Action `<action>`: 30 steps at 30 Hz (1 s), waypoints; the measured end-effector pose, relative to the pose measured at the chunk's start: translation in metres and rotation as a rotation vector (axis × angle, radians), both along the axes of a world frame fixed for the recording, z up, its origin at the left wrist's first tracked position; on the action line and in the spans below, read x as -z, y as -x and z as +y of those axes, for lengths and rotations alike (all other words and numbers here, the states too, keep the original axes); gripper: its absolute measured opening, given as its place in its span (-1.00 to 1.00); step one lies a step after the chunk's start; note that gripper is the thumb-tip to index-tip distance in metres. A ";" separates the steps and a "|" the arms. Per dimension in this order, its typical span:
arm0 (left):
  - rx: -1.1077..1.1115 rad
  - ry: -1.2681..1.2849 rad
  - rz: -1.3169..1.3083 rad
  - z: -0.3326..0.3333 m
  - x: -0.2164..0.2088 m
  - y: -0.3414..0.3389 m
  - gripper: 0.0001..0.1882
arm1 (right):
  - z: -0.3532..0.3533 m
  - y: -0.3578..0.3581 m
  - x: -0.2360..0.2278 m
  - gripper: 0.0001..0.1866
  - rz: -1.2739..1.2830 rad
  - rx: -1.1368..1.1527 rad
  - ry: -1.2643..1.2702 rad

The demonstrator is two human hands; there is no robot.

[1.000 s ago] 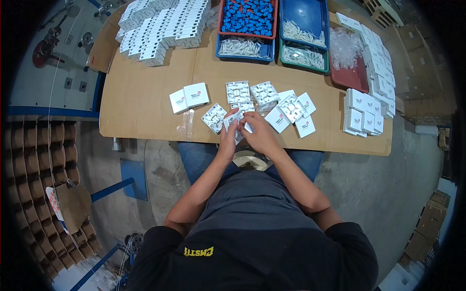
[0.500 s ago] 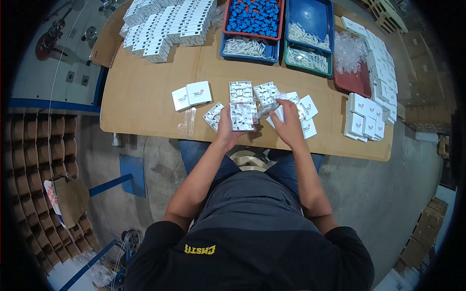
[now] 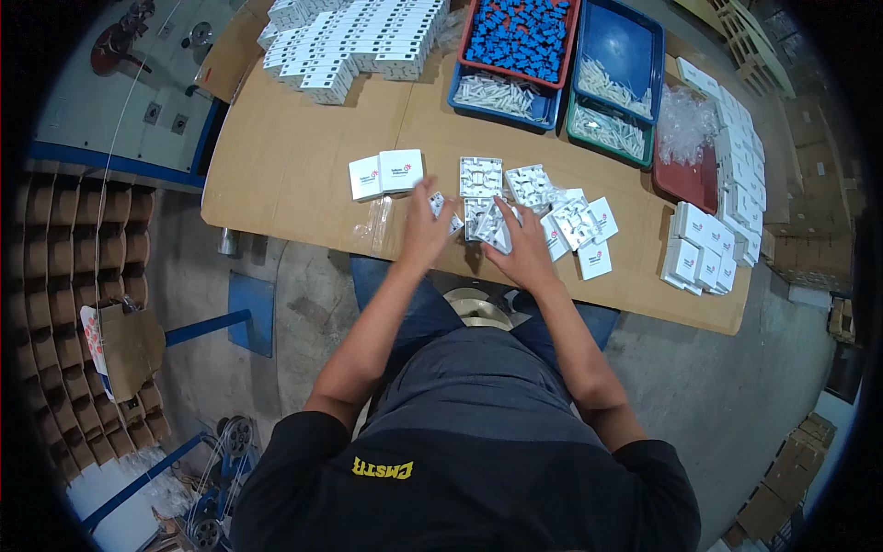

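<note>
My right hand point(image 3: 526, 250) grips a white plastic housing point(image 3: 494, 230), tilted, with its moulded inner side showing. It overlaps another open-faced housing point(image 3: 471, 213) on the table. My left hand point(image 3: 425, 228) is raised and slightly blurred, its fingers stretched toward two white square covers point(image 3: 401, 171) and holding nothing that I can see. Beside that hand lies a small white housing point(image 3: 446, 212), partly hidden by it. Farther off are an upright-facing housing point(image 3: 481, 177) and a tilted one point(image 3: 529, 187). More housings and covers point(image 3: 594, 259) lie right of my right hand.
At the back left stand rows of stacked white boxes point(image 3: 359, 46). Trays hold blue parts point(image 3: 517, 39) and white plugs point(image 3: 497, 95). A red tray point(image 3: 685, 184) with clear plastic bags is at the right, next to stacked white covers point(image 3: 704, 244). The cardboard-covered table point(image 3: 303, 184) has a near edge.
My left hand has let go of the housing and moved left and up toward the covers. My right hand has come left and now grips a housing. The view has shifted slightly.
</note>
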State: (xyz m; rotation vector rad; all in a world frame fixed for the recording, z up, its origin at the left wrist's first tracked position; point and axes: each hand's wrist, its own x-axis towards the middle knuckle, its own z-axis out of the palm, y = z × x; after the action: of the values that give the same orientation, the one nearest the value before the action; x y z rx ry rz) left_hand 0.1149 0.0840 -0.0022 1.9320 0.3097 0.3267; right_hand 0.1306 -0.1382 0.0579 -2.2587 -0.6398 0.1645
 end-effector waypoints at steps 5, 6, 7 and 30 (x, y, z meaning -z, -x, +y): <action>-0.044 -0.768 0.084 0.076 -0.051 -0.019 -0.06 | -0.011 -0.007 0.017 -0.16 -0.269 0.088 0.254; -0.049 -0.769 0.081 0.088 -0.046 -0.022 -0.06 | -0.012 -0.008 0.019 -0.18 -0.282 0.107 0.240; 0.025 -0.823 0.177 0.101 -0.035 -0.027 -0.05 | -0.013 -0.009 0.023 -0.17 -0.285 0.111 0.247; 0.277 0.262 -0.189 -0.015 -0.098 0.056 0.08 | 0.044 0.001 -0.040 -0.34 0.055 0.019 -0.310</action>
State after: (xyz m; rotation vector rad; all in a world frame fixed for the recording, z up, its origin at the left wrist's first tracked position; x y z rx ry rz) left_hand 0.0584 0.0688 0.0962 1.6457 -0.0398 0.2676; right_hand 0.1292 -0.0943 0.0980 -1.9551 -0.5716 0.1097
